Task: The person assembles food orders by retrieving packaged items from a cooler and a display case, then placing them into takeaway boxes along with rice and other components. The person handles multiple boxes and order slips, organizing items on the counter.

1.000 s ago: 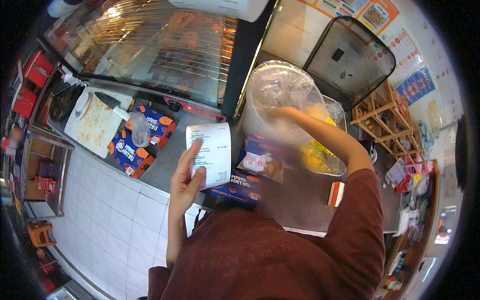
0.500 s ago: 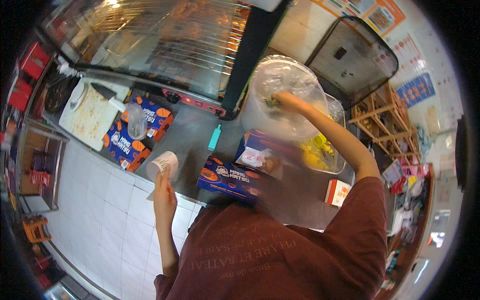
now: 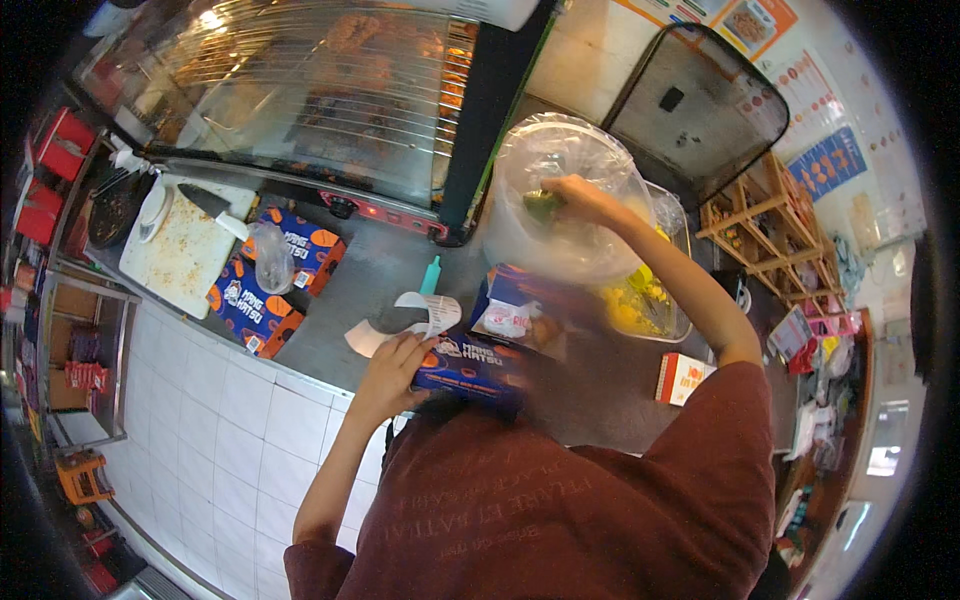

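My left hand (image 3: 392,378) pinches a curled strip of printed paper (image 3: 440,316) that looks like a receipt. Its fingers lie by the left end of a dark blue printed carton (image 3: 465,370). Up at the right, my right hand (image 3: 578,197) reaches over a big translucent tub (image 3: 510,235) with clear plastic in its mouth. Its fingers close on a small dark green thing (image 3: 541,206), too blurred to name. An open blue carton (image 3: 495,285) holding a white printed packet (image 3: 503,320) and brown food stands between my arms.
Left of me are a cutting board (image 3: 160,260) with a knife (image 3: 207,203), blue cartons (image 3: 247,305) and a clear plastic bag (image 3: 271,258). A teal marker (image 3: 430,276), a tray with yellow food (image 3: 687,315) and a small red-white box (image 3: 683,378) share the counter. A glass warming cabinet (image 3: 270,90) stands behind.
My left hand has moved right with the paper strip, from the counter's front edge to the blue carton. My right hand stays at the tub, and the green thing shows more clearly.
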`<state>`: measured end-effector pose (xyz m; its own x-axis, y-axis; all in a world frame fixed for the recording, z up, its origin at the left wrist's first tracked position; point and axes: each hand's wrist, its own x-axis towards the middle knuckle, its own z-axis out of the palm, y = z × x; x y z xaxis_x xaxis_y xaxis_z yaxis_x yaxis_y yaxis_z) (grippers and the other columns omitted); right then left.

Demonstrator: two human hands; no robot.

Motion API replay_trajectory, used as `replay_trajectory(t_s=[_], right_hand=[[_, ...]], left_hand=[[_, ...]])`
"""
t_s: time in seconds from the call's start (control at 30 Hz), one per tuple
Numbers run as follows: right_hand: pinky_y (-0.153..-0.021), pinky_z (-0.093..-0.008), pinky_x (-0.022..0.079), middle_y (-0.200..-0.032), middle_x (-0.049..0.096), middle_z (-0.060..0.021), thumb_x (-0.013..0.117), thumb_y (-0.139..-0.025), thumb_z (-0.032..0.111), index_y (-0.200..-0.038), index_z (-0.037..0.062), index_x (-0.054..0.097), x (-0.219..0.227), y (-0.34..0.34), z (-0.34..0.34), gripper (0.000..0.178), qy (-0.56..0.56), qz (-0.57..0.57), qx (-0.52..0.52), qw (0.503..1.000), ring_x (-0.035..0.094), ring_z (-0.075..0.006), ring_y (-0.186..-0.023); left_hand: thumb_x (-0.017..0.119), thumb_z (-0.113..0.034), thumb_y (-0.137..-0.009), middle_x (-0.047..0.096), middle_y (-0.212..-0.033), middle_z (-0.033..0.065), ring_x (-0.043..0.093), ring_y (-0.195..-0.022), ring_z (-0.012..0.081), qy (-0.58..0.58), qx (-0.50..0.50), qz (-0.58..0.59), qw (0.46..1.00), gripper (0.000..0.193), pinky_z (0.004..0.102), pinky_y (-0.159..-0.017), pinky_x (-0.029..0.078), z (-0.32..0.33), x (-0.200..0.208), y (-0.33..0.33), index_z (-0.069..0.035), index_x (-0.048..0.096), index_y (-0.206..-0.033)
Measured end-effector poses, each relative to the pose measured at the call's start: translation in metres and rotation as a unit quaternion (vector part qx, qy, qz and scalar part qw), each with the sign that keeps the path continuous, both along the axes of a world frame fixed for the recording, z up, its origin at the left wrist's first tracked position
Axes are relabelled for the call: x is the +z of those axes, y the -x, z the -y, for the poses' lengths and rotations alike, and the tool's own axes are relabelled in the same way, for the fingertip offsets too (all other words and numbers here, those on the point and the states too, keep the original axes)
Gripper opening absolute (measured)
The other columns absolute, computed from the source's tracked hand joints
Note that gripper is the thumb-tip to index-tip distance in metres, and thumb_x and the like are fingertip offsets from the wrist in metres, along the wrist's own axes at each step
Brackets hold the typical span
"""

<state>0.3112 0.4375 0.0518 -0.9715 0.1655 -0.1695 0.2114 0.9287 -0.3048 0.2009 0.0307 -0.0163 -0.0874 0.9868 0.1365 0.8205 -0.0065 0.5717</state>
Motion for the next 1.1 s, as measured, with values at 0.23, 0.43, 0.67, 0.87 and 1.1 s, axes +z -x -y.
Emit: replay_trajectory(t_s=[0.23, 0.43, 0.67, 0.87, 1.1], right_hand=[[-0.079, -0.0299, 0.048, -0.104, 0.061, -0.0113, 0.065, -0.075, -0.002, -0.120, -0.0017, 0.050, 0.057, -0.091, 0.045, 0.048, 0.190, -0.260, -0.244, 0.915, 0.059, -0.0155, -0.093], [-0.077, -0.0300, 0.047, -0.096, 0.062, -0.0072, 0.068, -0.078, 0.010, -0.113, -0.0017, 0.054, 0.075, -0.118, 0.079, 0.039, 0.192, -0.311, -0.352, 0.862, 0.059, -0.0151, -0.086], [-0.081, -0.0296, 0.046, -0.097, 0.064, -0.0073, 0.070, -0.076, 0.017, -0.106, 0.0030, 0.058, 0.041, -0.155, 0.188, 0.035, 0.368, -0.173, -0.280, 0.870, 0.060, -0.0149, -0.088], [-0.081, -0.0304, 0.046, -0.102, 0.061, -0.0095, 0.066, -0.082, 0.027, -0.114, 0.0004, 0.051, -0.097, -0.166, 0.196, 0.044, 0.401, -0.232, -0.466, 0.754, 0.058, -0.0159, -0.093], [-0.090, -0.0357, 0.048, -0.094, 0.057, -0.0111, 0.057, -0.085, 0.011, -0.109, -0.0031, 0.046, -0.068, -0.159, 0.261, 0.030, 0.722, -0.352, -0.505, 0.316, 0.057, -0.0242, -0.097]], left_hand=[[0.079, -0.029, -0.048, 0.056, -0.091, 0.0140, 0.056, -0.088, 0.0329, -0.017, -0.023, 0.010, 1.000, 0.054, 0.0414, -0.080, 0.045, -0.037, 0.022, 0.018, -0.004, 0.057, -0.091], [0.077, -0.031, -0.055, 0.058, -0.082, 0.0156, 0.059, -0.075, 0.0343, 0.011, -0.051, 0.054, 0.997, 0.045, 0.0388, -0.067, 0.048, -0.072, 0.030, 0.026, 0.000, 0.061, -0.083], [0.079, -0.035, -0.054, 0.062, -0.069, 0.0126, 0.061, -0.063, 0.0212, 0.166, -0.017, 0.121, 0.979, 0.049, 0.0322, -0.060, 0.046, -0.093, 0.028, 0.047, 0.004, 0.065, -0.081], [0.081, -0.036, -0.053, 0.062, -0.070, 0.0120, 0.058, -0.062, 0.0180, 0.153, -0.007, 0.134, 0.979, 0.054, 0.0313, -0.060, 0.046, -0.087, 0.011, 0.054, 0.005, 0.065, -0.085], [0.080, -0.035, -0.054, 0.064, -0.078, 0.0168, 0.062, -0.068, 0.0252, 0.124, 0.005, 0.123, 0.985, 0.053, 0.0341, -0.063, 0.048, -0.079, 0.013, 0.051, 0.003, 0.066, -0.089]])
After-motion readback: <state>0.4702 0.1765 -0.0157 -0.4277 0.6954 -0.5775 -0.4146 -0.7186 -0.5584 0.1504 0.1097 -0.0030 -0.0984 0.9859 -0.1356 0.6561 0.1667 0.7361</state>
